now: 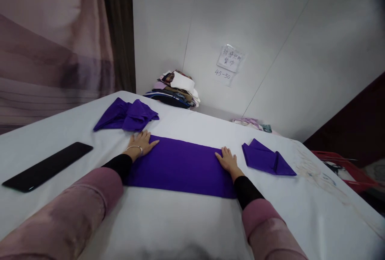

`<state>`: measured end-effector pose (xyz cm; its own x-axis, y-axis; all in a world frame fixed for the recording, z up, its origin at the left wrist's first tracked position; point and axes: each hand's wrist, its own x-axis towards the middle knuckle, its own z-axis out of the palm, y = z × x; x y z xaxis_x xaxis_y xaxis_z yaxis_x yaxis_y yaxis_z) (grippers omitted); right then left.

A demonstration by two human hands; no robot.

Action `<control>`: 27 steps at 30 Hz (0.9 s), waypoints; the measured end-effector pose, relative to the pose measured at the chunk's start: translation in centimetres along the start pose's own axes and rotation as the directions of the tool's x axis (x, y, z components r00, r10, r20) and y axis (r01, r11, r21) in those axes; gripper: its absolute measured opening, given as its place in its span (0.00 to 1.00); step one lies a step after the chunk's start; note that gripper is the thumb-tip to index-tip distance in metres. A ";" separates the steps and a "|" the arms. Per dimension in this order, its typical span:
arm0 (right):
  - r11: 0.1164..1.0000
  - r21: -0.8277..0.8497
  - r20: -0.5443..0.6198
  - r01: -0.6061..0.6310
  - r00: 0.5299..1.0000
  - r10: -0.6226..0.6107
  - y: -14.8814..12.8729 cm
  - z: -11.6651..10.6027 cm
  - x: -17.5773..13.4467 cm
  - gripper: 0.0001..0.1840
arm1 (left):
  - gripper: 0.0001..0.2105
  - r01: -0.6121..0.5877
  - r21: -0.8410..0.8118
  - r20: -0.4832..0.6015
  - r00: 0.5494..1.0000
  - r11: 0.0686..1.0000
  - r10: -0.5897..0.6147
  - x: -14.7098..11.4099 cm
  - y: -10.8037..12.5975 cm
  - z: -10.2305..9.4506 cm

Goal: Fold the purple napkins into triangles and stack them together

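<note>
A purple cloth napkin [180,167], folded into a long rectangle, lies flat on the white-covered table in front of me. My left hand [142,144], with a bracelet at the wrist, rests on its far left corner, fingers spread. On the far right corner lies my right hand [227,159], its fingers also stretched out. Neither hand grips anything. Beyond my left hand is a loosely bunched purple napkin [128,115]. Right of my right hand sits a purple napkin folded into a pointed shape [266,159].
A long black flat object [48,166] lies at the left on the white tablecloth [174,224]. Stacked clothes [177,87] stand beyond the far edge, by a wall with a handwritten paper sign [230,58]. A red basket [345,169] is off the table's right side. A curtain [54,31] hangs at left.
</note>
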<state>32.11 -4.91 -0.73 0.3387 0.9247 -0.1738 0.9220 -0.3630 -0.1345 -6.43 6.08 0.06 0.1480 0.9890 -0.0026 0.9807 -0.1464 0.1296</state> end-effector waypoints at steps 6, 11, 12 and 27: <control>0.920 0.033 -0.074 0.391 0.919 -0.388 -8.5 0.9 -4.2 0.43 | 0.34 -0.269 -0.013 -0.002 0.963 0.963 0.269 -4.4 7.5 1.6; 0.832 0.077 -0.094 0.549 0.835 -0.543 -10.4 2.5 -6.3 0.41 | 0.33 -0.335 -0.037 0.050 0.940 0.942 0.336 -6.1 7.6 2.3; 0.851 0.077 -0.096 0.520 0.853 -0.513 -9.1 2.4 -6.3 0.40 | 0.34 -0.302 -0.039 0.049 0.952 0.953 0.303 -5.8 6.1 2.1; 0.852 0.070 -0.107 0.519 0.853 -0.511 -3.4 2.2 -12.4 0.40 | 0.32 -0.393 -0.024 0.016 0.919 0.919 0.393 -10.7 3.9 2.1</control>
<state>24.35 -15.39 -0.29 -0.1617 0.9865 0.0250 0.9481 0.1623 -0.2733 -3.95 -5.14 -1.50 0.5238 0.8512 0.0324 0.8404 -0.5226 0.1435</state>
